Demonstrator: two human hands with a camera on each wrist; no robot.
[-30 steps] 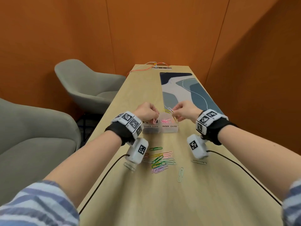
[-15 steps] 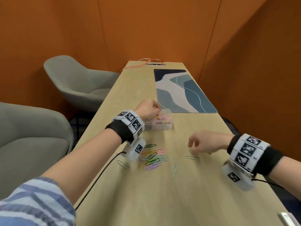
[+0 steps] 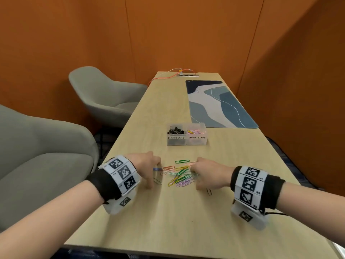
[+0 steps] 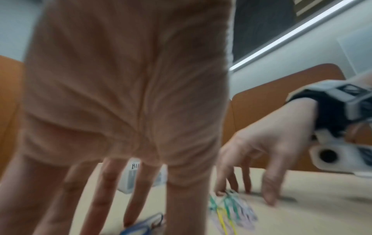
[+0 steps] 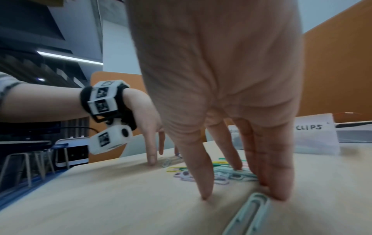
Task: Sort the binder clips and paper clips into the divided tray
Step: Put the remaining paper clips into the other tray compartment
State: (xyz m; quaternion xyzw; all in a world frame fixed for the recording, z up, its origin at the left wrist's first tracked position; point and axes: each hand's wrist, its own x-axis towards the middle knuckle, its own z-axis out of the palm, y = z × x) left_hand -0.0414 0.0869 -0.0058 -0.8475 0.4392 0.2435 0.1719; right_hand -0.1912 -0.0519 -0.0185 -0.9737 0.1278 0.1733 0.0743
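Fingertips of both hands are seen planted on the table [image 3: 186,212] in the head view, with the pile of paper clips [image 3: 180,173] lying between them: it is at about three o'clock from the left hand [image 3: 144,165] and nine o'clock from the right hand [image 3: 211,174], touching or just beside each. The divided tray [image 3: 187,142] is set at twelve o'clock from the pile, binder clips in its left compartment, paper clips in its right. A lone clip [image 3: 209,191] is found at five o'clock of the right hand.

From the left wrist, the left fingers [image 4: 104,187] are shown straight, spread and pointed down, a blue clip [image 4: 145,225] lying at their tips; nothing is pinched, so far as blur allows.

From the right wrist, the right fingers [image 5: 267,159] are likewise shown extended onto the wood, the long pale clip [image 5: 249,213] lying just beside one tip, its long axis running away from the fingers toward the wrist. It is judged that the right hand is nearer this clip and the paper-clip compartment
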